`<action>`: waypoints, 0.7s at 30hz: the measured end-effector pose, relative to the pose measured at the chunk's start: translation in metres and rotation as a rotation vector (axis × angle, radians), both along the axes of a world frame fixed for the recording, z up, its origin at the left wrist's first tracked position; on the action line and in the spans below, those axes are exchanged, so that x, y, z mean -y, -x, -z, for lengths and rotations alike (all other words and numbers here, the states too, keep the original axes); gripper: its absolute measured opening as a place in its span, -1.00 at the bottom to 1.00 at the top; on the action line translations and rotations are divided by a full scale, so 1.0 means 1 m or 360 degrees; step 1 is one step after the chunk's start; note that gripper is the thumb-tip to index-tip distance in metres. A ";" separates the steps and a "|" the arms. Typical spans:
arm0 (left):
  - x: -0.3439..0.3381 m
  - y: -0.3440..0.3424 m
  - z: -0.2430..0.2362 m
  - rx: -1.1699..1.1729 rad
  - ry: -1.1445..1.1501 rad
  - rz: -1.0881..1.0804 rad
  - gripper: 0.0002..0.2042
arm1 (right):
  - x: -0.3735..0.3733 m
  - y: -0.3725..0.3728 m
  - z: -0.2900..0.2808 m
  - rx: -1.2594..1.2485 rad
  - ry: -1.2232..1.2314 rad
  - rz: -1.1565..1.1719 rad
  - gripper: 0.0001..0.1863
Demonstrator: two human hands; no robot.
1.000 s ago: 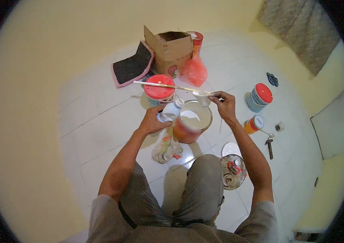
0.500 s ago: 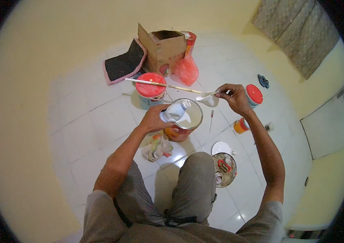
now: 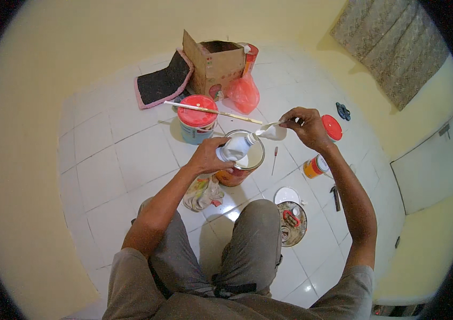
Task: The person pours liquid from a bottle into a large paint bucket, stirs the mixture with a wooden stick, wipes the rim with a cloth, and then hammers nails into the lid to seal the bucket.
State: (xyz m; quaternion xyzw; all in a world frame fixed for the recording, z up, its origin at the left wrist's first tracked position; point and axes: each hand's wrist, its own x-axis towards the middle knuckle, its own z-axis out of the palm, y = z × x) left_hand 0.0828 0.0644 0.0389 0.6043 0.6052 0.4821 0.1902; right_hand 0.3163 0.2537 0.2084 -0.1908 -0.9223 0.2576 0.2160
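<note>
My left hand (image 3: pixel 205 157) is closed round a pale plastic bottle (image 3: pixel 231 150), tilted with its uncapped neck to the right. Under the bottle stands an open paint can (image 3: pixel 235 177) with white liquid inside. In my right hand (image 3: pixel 305 127), the fingers pinch the handle of a white spoon (image 3: pixel 263 129). Its bowl is close to the bottle's mouth, above the can's far right rim; whether they touch I cannot tell. Behind the can, a long thin stick (image 3: pixel 221 112) lies across the red lid of a bucket (image 3: pixel 197 130).
Farther back are a cardboard box (image 3: pixel 221 69), a red plastic bag (image 3: pixel 243 95) and a black mat (image 3: pixel 165 82). To the right lie a screwdriver (image 3: pixel 275 160), a small orange tin (image 3: pixel 314 167) and a hammer (image 3: pixel 335 198). A round lid (image 3: pixel 300 234) holding small items is beside my knee.
The bottle has tipped further and shifted right, bringing its mouth close to the spoon. My right hand has moved slightly left with the spoon.
</note>
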 end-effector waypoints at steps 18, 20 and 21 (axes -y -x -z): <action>-0.001 0.002 0.005 0.0102 -0.0011 0.0037 -0.36 | 0.008 0.019 -0.023 0.0173 -0.0324 -0.0105 -0.89; -0.001 0.003 0.005 0.0121 -0.0036 0.0030 -0.35 | 0.010 0.022 -0.026 0.0210 -0.0449 -0.0122 -0.89; 0.000 0.004 0.005 0.0122 -0.0037 0.0028 -0.35 | 0.011 0.023 -0.027 0.0211 -0.0450 -0.0124 -0.89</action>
